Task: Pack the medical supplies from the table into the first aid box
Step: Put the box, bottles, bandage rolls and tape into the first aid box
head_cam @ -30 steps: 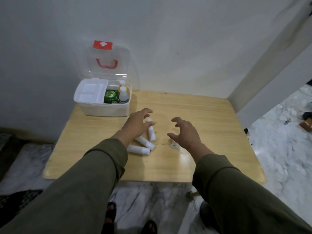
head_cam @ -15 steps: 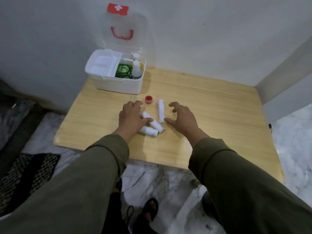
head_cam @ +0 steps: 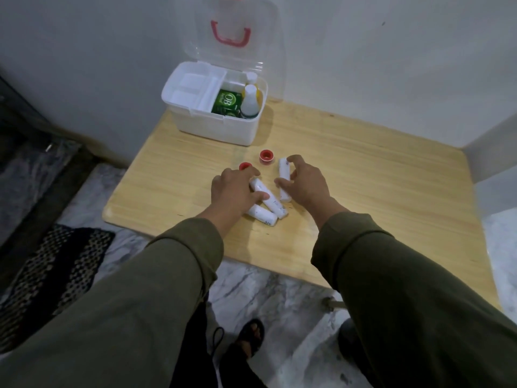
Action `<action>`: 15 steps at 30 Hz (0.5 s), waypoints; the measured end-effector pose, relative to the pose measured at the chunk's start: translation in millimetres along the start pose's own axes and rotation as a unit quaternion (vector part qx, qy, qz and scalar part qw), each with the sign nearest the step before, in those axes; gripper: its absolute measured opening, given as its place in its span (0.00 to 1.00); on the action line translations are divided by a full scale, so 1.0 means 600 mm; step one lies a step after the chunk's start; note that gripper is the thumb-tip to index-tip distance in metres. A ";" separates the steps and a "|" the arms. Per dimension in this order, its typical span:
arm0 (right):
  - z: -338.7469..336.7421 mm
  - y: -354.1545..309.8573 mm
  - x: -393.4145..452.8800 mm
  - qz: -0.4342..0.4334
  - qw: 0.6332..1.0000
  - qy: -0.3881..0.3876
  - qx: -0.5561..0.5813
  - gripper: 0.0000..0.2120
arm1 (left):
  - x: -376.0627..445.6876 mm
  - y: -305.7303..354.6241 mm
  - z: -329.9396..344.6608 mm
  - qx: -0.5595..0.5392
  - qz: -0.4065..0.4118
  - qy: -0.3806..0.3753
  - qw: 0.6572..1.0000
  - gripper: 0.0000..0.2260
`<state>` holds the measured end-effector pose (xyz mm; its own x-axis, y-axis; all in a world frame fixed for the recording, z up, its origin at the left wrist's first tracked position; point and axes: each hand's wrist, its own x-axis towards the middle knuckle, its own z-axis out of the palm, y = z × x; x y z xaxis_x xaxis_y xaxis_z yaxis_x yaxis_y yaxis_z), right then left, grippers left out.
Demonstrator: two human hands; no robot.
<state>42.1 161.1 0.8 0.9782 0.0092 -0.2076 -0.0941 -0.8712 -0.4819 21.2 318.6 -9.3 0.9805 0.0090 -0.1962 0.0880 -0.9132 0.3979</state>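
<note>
Hands (head_cam: 305,183) newly on bandage rolls (head_cam: 268,201)

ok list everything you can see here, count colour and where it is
first aid box: 1, white, far left corner of the table, clear lid with red handle stood open against the wall
inner tray: 1, white, left half of the box
green packet: 1, green, upright in the box, right of the tray
bottles: 2, white, right end of the box
tape rolls: 2, red, on the table in front of the box, one partly behind the left hand
bandage rolls: 3, white, mid table under the hands
table: 1, light wood
mat: 1, black patterned, floor at left
left hand: 1, grip on a bandage roll
right hand: 1, grip around the right roll
</note>
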 end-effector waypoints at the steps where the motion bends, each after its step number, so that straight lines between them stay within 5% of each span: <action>1: 0.001 0.000 0.004 0.003 1.000 -0.003 0.003 0.28 | 0.000 0.001 -0.001 0.003 0.002 -0.004 1.000 0.23; 15: -0.029 0.000 0.014 0.016 0.999 -0.034 0.031 0.24 | 0.007 -0.004 -0.020 -0.135 0.014 -0.053 0.989 0.10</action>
<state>53.5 152.6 14.0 0.9598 0.0163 -0.2803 -0.1393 -0.8391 -0.5258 27.0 325.8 0.0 0.9608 -0.0705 -0.2682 0.1183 -0.7703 0.6267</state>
